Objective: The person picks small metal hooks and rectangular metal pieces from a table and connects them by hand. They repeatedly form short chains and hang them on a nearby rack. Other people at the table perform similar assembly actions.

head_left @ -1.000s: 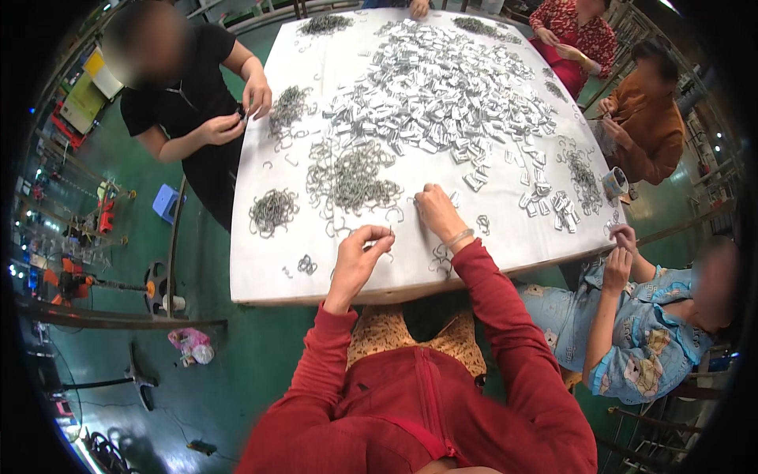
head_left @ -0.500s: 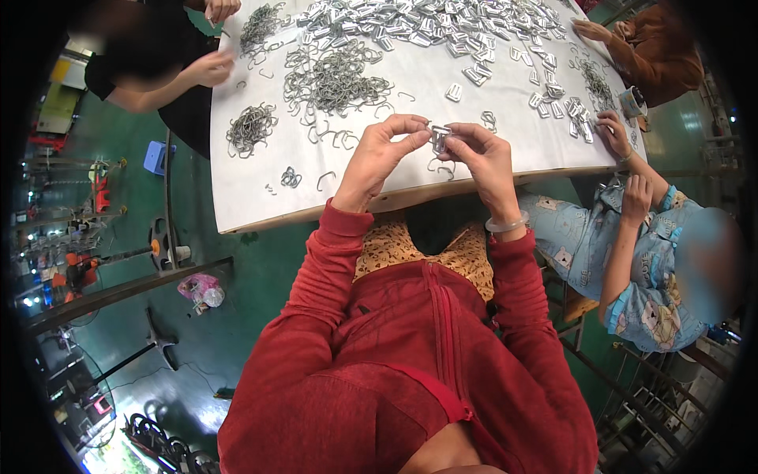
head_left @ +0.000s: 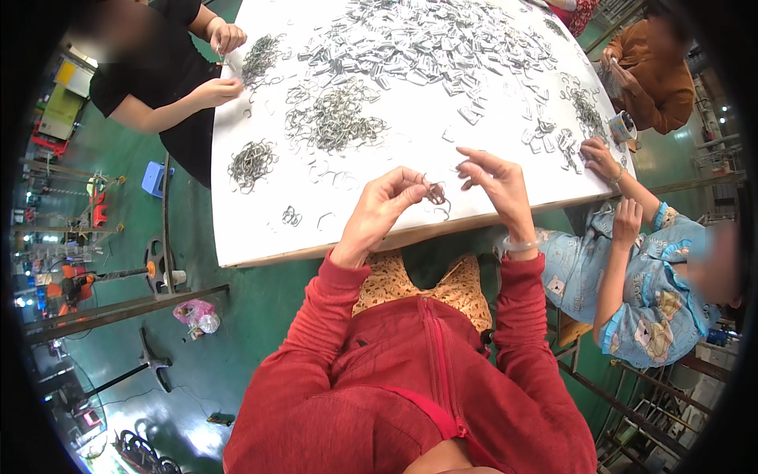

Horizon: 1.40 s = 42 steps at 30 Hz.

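Note:
My left hand (head_left: 387,207) is closed in a pinch above the table's near edge. At its fingertips is a small dark metal piece (head_left: 436,193), too blurred to name exactly. Just right of it my right hand (head_left: 499,186) is raised with fingers apart and nothing visible in it. A bent wire hook (head_left: 446,210) lies on the table below the pinch. Beyond my hands spread a heap of wire hooks (head_left: 335,118) and a wide heap of flat silver slide buckles (head_left: 426,47). One loose buckle (head_left: 448,133) lies just past my right fingertips.
The white-covered table (head_left: 253,229) has a wooden front edge. Smaller hook piles (head_left: 253,164) lie at its left. A co-worker in black (head_left: 158,87) works at the left; others in patterned blue (head_left: 659,276) and brown (head_left: 659,79) are at the right, near a cup (head_left: 622,126).
My right hand has let go of the silver buckle that both hands held and moved away rightward, its fingers spreading. The view has shifted, showing the table lower. The co-worker in brown has drawn both hands together.

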Motion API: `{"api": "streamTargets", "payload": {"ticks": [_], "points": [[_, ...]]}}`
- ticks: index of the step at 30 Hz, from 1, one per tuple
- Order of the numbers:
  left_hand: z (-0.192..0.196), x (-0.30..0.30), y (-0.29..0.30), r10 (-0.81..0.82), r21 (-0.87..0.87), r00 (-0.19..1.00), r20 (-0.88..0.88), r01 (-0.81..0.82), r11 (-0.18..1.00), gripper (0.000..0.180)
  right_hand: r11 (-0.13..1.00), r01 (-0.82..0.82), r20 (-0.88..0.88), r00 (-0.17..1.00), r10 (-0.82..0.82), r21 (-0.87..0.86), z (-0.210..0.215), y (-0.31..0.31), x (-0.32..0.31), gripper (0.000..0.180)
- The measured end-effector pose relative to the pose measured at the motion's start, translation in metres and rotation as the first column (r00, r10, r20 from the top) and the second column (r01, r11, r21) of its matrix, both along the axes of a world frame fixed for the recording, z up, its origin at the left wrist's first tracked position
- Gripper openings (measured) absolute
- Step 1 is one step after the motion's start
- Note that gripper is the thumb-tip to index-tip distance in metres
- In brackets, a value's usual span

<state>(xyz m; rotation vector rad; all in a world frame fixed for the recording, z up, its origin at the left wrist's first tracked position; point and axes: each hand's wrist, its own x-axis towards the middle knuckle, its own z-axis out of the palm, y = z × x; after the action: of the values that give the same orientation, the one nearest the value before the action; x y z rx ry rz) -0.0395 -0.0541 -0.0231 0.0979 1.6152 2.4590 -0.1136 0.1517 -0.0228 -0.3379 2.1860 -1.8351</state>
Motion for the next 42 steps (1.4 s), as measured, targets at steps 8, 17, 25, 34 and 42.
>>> {"api": "streamTargets", "payload": {"ticks": [8,17,25,34,42], "points": [[-0.003,0.011,0.001,0.015,-0.024,1.000,0.016,-0.015,1.000,0.013,0.840,0.109,-0.600,0.748,0.283,0.532,-0.087,-0.006,-0.100,0.032],[-0.018,-0.005,0.000,0.070,-0.250,0.992,-0.103,-0.093,0.964,0.016,0.945,0.115,0.149,0.986,-0.071,-0.306,-0.034,-0.038,-0.034,0.038],[-0.006,-0.016,0.017,0.018,-0.335,0.990,-0.141,-0.065,0.940,0.018,0.933,0.134,0.091,0.990,-0.109,-0.335,0.003,-0.023,0.010,0.029],[-0.010,-0.004,0.026,0.096,-0.448,0.948,-0.304,-0.231,0.864,0.016,0.956,0.158,-0.136,0.971,-0.195,-0.245,0.020,-0.026,0.038,0.022],[-0.032,-0.013,-0.008,0.357,-0.434,0.890,-0.283,-0.451,0.780,0.026,0.925,0.266,-0.054,0.955,-0.290,-0.271,0.025,-0.029,0.031,0.022]]}}
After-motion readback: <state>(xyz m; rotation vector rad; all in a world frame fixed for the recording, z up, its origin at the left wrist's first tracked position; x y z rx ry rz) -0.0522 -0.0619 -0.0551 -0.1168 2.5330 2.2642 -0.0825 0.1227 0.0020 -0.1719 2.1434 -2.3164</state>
